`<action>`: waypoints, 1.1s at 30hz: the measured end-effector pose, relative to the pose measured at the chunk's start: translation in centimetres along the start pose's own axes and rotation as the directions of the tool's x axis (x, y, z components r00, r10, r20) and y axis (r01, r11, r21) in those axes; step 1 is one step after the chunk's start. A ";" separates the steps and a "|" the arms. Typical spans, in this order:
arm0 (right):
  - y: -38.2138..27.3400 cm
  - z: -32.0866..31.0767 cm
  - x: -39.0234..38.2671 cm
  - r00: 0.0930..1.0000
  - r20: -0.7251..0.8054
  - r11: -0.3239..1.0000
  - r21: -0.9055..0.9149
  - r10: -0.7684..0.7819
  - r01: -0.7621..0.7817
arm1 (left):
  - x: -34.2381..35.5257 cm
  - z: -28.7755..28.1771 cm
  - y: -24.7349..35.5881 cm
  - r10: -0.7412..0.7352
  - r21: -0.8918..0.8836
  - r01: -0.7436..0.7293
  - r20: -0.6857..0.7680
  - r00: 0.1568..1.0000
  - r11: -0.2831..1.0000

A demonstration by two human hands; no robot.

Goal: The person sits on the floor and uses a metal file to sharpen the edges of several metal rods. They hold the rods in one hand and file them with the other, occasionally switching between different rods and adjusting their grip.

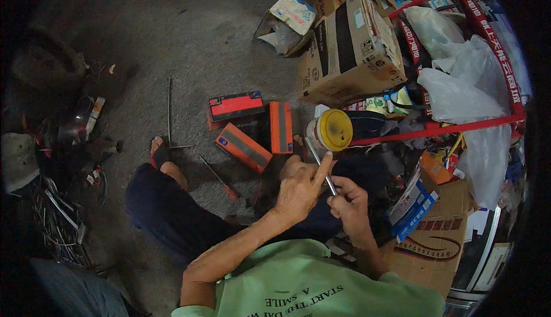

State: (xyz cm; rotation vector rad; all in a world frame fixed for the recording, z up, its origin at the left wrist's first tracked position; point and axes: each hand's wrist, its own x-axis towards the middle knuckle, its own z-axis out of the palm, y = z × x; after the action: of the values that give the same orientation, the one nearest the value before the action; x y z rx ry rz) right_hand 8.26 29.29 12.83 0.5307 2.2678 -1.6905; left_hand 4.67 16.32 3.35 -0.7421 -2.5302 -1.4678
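Observation:
A slim silvery metal rod (313, 150) slants up in front of me, and my right hand (351, 205) is closed around its lower end. My left hand (298, 192) lies close beside it, with the index finger stretched out across the rod; its other fingers are partly hidden. Just beyond both hands stands a round tub with a stained yellow lid (336, 129), near the rod's upper end. Three red-orange block-shaped batteries sit on the floor to the left: one upright with a dark top (235, 107), one slanted (244, 147), and one beside the tub (281, 127).
A screwdriver with a red handle (231, 193) and an L-shaped metal bar (170, 113) lie on the floor. A large cardboard box (350, 50) stands beyond the tub. To the right are a red frame (436, 131), plastic bags (459, 81) and a blue box (414, 212). Cables (57, 213) heap at left.

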 end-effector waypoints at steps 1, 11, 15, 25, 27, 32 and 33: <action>0.4 0.3 0.0 0.998 -0.007 0.997 -0.056 -0.058 0.058 | 0.0 0.1 -0.2 0.004 -0.028 -0.005 -0.050 0.999 1.000; 1.0 1.6 -0.3 0.981 -0.123 0.975 -0.183 -0.150 0.126 | -1.4 1.0 -0.9 -0.058 -0.053 0.048 -0.213 0.975 0.997; 1.8 1.5 -0.1 0.976 -0.136 0.960 -0.245 -0.171 0.135 | -2.1 2.6 -2.1 -0.065 0.103 0.069 -0.047 0.997 0.992; 1.8 2.7 0.2 0.955 -0.156 0.950 -0.230 -0.252 0.213 | -1.3 1.6 -2.2 -0.186 0.223 0.184 -0.010 0.982 0.957; 1.9 2.5 0.5 0.947 -0.134 0.925 -0.292 -0.292 0.244 | -1.2 1.8 -2.5 -0.168 0.230 0.178 -0.060 0.984 0.957; 2.1 2.1 0.9 0.937 -0.099 0.892 -0.353 -0.336 0.283 | -1.1 2.1 -2.8 -0.119 0.269 0.155 -0.149 0.982 0.951; 2.3 1.9 1.1 0.930 -0.082 0.873 -0.382 -0.357 0.302 | -1.2 2.1 -2.8 -0.137 0.247 0.164 -0.121 0.983 0.955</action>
State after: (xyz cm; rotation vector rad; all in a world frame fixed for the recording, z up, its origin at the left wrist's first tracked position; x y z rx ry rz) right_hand 8.27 28.23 9.88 0.1957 2.8306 -1.3371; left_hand 4.68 16.55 -0.29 -0.4311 -2.6755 -1.1499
